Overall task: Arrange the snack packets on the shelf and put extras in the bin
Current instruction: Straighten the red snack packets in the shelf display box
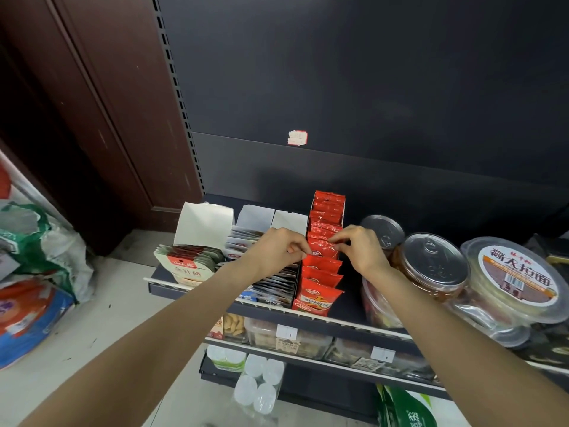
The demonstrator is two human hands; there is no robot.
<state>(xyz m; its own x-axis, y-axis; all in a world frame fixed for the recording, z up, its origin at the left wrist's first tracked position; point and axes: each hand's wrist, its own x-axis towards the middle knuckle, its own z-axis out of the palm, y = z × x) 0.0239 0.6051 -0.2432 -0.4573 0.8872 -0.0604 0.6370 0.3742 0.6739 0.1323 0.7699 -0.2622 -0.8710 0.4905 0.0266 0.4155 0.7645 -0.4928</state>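
On the top shelf [308,312], near its front edge, a narrow carton [328,208] of red packets [321,272] runs from the rail back toward the dark rear panel. Both hands work at the middle of that row. The left hand [274,249] pinches the left edge of one red packet between thumb and curled fingers; the right hand [360,249] pinches the right edge of the same packet, or the one just behind it. Each grip is therefore clenched on a packet, not released.

The step in hand looks like the arranging itself: straightening a packet so it stands in line with the others. The row already appears full from front to back, so the next move probably calls for seating this packet upright between its neighbours, or lifting it out as an extra. No bin can be made out in view, so where an extra would go cannot be told.

The red packets are glossy film, flat and crinkled, overlapping like tiles and leaning slightly back. Left of them, touching the carton, stand white card boxes [258,217] with torn-open tops, holding thin silver-and-dark sachets [277,282]. At the shelf's left corner a further box [184,266] holds pale sachets. To the right sit clear round tubs [431,266] with ring-pull metal lids, smooth and rigid, and a wide plastic tub [511,278] with a printed label. Below the shelf edge, lower shelves carry more clear boxes and price tags.
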